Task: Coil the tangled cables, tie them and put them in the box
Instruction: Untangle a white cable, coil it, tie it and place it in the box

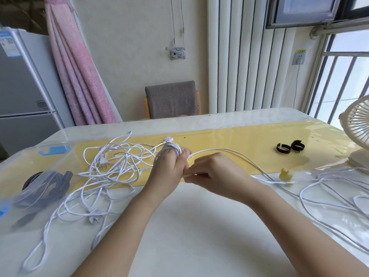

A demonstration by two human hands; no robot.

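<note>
A cream wall (129, 56) stands behind the glossy tabletop (199, 226), with a grey padded chair (172, 99) just beyond its far edge. A pink curtain (79, 76) and a silver fridge (24, 86) fill the left; white ribbed panelling (239, 66) and a bright barred window (343, 80) the right.

White cables (111, 162) on cream surface (199, 226) w/ yellow band (229, 140); black straps (283, 151) nr white ribbed fan (357, 124); pink curtain (79, 76) far left of fan.
</note>
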